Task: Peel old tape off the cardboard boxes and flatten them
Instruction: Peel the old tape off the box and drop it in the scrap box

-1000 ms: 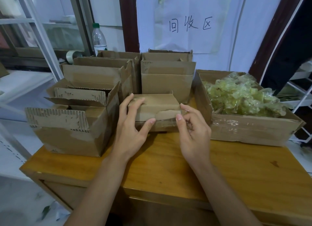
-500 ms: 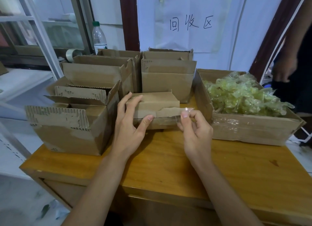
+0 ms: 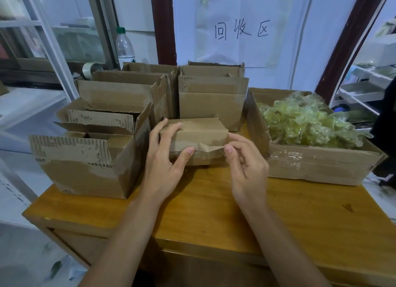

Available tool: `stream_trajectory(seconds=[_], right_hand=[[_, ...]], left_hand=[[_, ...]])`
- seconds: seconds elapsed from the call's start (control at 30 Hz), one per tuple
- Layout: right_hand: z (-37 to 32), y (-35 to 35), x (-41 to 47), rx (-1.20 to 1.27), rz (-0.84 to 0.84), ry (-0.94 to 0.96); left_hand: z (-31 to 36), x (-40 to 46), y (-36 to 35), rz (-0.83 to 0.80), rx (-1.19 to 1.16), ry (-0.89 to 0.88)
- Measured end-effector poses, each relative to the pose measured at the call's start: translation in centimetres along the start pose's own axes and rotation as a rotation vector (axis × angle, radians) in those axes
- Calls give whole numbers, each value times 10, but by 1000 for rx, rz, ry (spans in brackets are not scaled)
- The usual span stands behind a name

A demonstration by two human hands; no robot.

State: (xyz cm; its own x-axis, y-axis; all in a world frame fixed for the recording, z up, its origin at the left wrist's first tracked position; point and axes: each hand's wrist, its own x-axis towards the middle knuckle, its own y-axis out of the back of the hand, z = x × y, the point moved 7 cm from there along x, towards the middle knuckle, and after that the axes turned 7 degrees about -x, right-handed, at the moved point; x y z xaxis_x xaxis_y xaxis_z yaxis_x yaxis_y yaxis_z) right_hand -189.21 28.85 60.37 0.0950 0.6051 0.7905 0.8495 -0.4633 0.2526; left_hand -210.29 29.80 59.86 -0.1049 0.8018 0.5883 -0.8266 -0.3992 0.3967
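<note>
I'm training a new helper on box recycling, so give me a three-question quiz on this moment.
1. True or false: the left hand grips the small box.
2. What fills the wide box on the right?
A. crumpled yellowish tape
B. bottles
C. folded cardboard
3. What does the right hand pinch at the small box's front right corner?

Key: 1 true; 2 A; 3 the loose end of the tape strip.
</note>
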Motion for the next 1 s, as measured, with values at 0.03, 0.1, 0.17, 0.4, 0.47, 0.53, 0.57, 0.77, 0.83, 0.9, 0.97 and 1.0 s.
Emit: stream_trajectory(seconds=[0.03,0.1,0.17,0.4,0.47,0.53,0.57,0.77,0.83,0.9,0.97,1.0], right_hand=[[2,0,0,16,2,-15],[8,-1,0,56,6,-66],[11,-2,-1,77,0,-111],[9,-5,-1,30,-49,-109],[7,-5,-1,7,-47,-76],[6,-4,-1,12,-40,-55],[7,-4,0,13,-39,-56],[10,-3,-1,147,-31,-206],[15,-2,-3,213,-13,-277],[19,-3,-4,240,-14,-302],[21,-4,-4,248,-24,-310],[22,-4,-4,240,-26,-308]], left_hand=[[0,0,0,-4,1,3],[0,0,-1,-10,0,11],[0,0,0,-6,-4,9],[-1,0,-1,-7,-1,10],[-1,0,-1,-6,2,9],[-1,0,-1,-8,0,8],[-1,0,-1,-9,-1,9],[-1,1,-1,-8,15,4],[0,1,0,-5,6,3],[0,0,1,-4,-2,6],[0,0,2,3,-4,18],[-1,0,3,9,-3,24]])
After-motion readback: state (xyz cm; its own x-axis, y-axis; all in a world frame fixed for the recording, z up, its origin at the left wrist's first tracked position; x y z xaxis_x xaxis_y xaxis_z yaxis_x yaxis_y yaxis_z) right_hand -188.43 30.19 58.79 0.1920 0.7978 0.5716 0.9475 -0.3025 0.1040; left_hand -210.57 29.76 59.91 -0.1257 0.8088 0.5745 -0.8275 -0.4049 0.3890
